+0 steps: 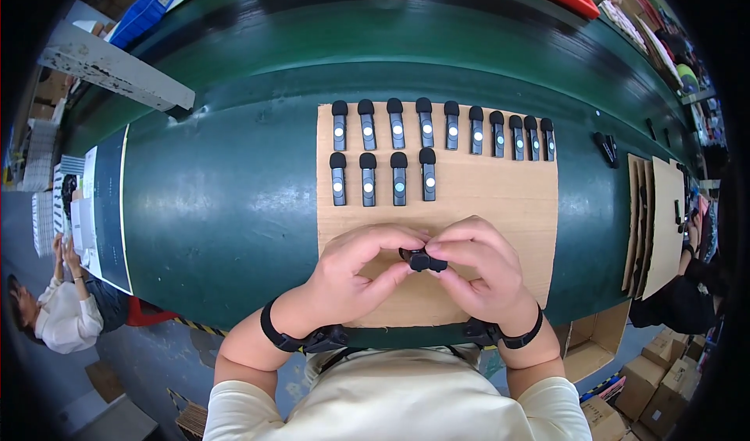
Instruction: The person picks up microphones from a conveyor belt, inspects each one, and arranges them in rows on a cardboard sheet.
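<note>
Over the near part of a flat cardboard sheet (496,195), my left hand (353,267) and my right hand (486,265) pinch a small black clip-on microphone (423,261) between thumbs and fingertips. The fingers cover part of it. Farther back on the sheet, several similar microphones stand out in two rows, each with a black foam top and a pale round spot. The back row (397,128) spans the sheet's width; a shorter front row (368,183) fills only its left side. Both wrists wear black bands.
Two more black microphones (606,150) lie on the green table (211,191) right of the sheet. Cardboard sheets (660,222) are stacked at the far right, beside another person's arm. A grey metal post (117,70) juts in upper left. Another person (70,308) works at the left.
</note>
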`<state>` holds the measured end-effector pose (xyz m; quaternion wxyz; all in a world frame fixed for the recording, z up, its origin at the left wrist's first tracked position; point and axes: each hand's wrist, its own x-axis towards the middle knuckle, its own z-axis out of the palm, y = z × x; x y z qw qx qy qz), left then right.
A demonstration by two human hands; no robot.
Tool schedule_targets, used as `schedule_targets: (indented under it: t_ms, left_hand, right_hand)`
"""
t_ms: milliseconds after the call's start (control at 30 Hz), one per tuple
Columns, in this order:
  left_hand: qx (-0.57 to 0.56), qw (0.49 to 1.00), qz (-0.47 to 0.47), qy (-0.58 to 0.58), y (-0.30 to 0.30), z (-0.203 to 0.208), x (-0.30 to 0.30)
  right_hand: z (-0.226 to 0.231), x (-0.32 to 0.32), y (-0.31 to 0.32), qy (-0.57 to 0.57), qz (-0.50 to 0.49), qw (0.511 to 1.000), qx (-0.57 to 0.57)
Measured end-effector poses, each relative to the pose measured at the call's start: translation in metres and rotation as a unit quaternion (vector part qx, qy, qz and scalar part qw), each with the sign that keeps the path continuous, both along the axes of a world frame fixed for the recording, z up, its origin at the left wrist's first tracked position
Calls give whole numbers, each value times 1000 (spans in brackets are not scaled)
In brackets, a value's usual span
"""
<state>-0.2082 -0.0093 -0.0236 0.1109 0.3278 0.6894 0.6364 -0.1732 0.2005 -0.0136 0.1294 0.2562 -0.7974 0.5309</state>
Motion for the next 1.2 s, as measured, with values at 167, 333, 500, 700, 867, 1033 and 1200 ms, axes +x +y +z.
schedule_targets:
  t_ms: [167, 333, 500, 700, 867, 1033, 1200]
  left_hand:
    - [-24, 999, 20, 1, -1, -5, 2]
    - [-40, 998, 9, -36, 2, -6, 1]
    - [-115, 991, -25, -65, 4, -9, 0]
    - [-173, 980, -38, -90, 4, -11, -2]
    - [-166, 982, -42, -82, 4, -13, -1]
    - [-169, 982, -42, -74, 6, -13, -2]
    - [-167, 983, -36, -68, 5, -14, -1]
  right_hand:
    - [10, -2, 4, -25, -14, 999, 32]
    - [18, -6, 13, -70, -55, 992, 91]
    - [13, -22, 27, 13, -117, 969, 218]
    - [1, -24, 29, 10, -73, 942, 328]
    - [2, -24, 25, -4, -61, 934, 352]
    - [-4, -33, 28, 5, -79, 929, 361]
    - [0, -32, 25, 5, -88, 940, 329]
